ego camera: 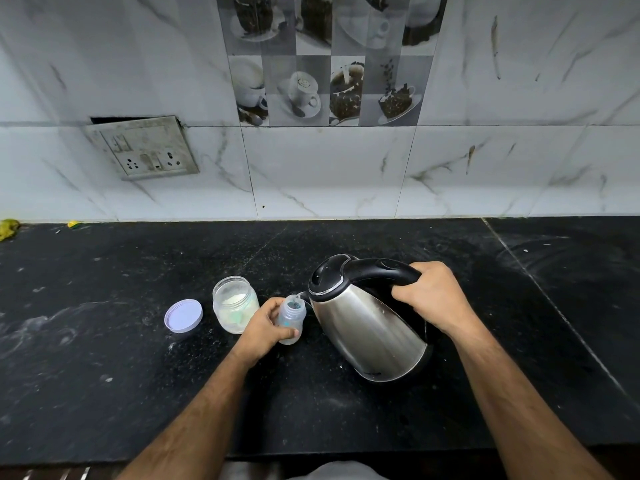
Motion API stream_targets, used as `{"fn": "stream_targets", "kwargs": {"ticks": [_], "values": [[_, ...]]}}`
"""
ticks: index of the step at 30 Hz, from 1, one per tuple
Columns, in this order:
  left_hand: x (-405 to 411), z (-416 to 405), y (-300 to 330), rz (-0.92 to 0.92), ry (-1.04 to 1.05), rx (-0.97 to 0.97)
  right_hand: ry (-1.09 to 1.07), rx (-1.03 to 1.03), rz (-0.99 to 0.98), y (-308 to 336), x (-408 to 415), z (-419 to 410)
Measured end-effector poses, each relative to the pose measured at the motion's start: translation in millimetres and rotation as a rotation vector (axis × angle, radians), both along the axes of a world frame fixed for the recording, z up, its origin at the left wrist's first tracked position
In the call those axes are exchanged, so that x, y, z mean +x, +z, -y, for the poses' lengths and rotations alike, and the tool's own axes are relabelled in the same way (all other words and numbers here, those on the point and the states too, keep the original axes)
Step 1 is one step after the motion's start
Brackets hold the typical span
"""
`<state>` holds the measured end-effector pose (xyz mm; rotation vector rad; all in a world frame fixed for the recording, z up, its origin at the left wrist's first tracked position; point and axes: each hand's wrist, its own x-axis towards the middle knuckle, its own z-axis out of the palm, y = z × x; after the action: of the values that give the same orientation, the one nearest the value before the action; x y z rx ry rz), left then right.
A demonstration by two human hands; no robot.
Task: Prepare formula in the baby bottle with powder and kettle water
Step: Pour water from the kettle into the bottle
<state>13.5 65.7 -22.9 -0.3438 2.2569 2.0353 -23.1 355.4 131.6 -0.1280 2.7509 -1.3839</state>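
My left hand [264, 327] grips a small clear baby bottle [292, 315] that stands open-topped on the black counter [104, 341]. My right hand [434, 297] holds the black handle of a steel kettle [363, 327]. The kettle is tilted to the left, its spout right over the bottle's mouth, and a thin stream of water runs into the bottle. Left of the bottle stands an open glass jar [235, 303] with white powder in it. Its lilac lid [183, 315] lies on the counter farther left.
A tiled wall runs along the back of the counter, with a socket plate [145, 148] at the left. Yellow scraps [8, 228] lie in the far left corner. The counter's front edge is near my body. A seam [554, 306] crosses the counter at the right.
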Motion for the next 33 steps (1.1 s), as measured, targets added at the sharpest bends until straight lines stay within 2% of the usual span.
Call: {"fn": "stream_targets", "kwargs": {"ticks": [33], "values": [[6.4, 0.3, -4.8, -0.026, 0.033, 0.034, 0.017, 0.013, -0.036, 0.3, -0.6, 0.8]]}}
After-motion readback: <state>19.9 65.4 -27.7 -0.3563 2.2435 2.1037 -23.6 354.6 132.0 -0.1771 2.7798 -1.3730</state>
